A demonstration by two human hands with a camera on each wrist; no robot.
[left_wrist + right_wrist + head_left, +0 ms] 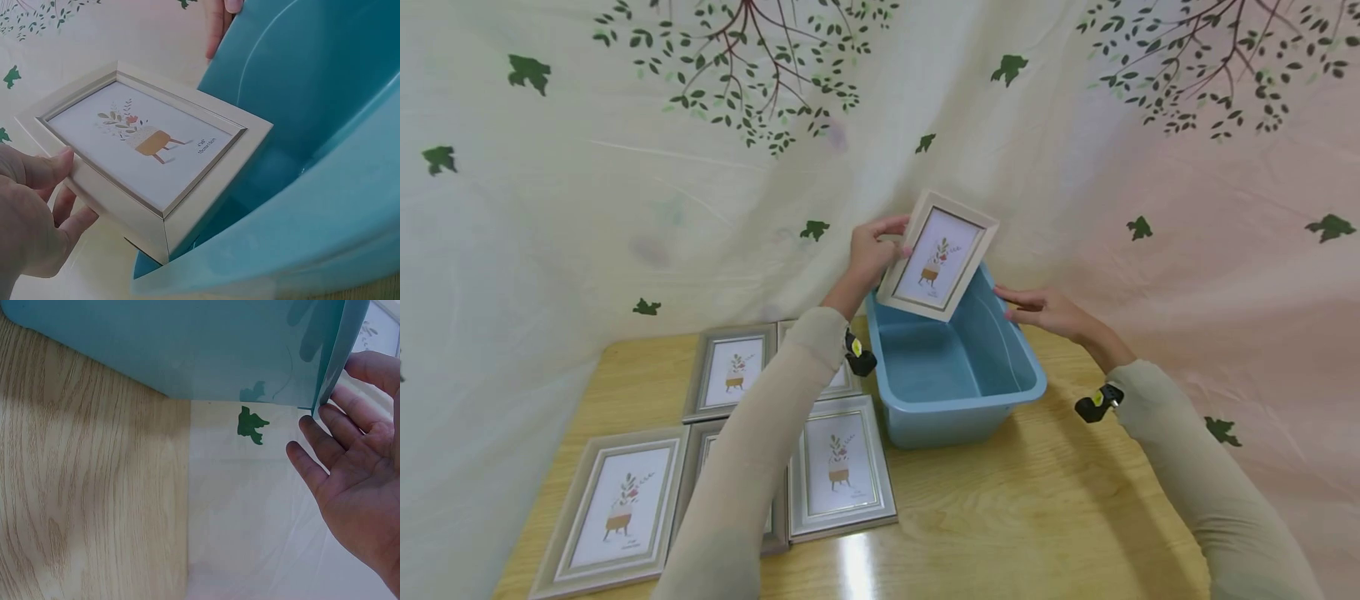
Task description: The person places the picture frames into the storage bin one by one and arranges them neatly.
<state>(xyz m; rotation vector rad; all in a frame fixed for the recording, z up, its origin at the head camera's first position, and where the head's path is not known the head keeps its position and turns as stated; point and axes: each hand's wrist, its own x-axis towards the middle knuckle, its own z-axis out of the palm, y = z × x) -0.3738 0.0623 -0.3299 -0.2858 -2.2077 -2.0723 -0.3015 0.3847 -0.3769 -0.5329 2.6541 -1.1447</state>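
Observation:
A cream picture frame (892,283) with a potted-plant print leans at a slant over the back of a blue plastic tub (955,408). My left hand (874,252) grips it by its left edge, with the thumb (53,167) on the front and the fingers behind. In the left wrist view, the lower corner of this picture frame (169,234) overlaps the tub's rim. At the tub's right side, my right hand (1048,312) holds the rim. Its thumb (372,367) lies over the rim and its other fingers (322,437) are spread at the outer wall.
Several more picture frames (679,500) lie face up on the wooden table (1000,517), left of the tub and partly behind the left sleeve (752,433). A pale cloth (715,233) printed with leaves and branches hangs behind the table.

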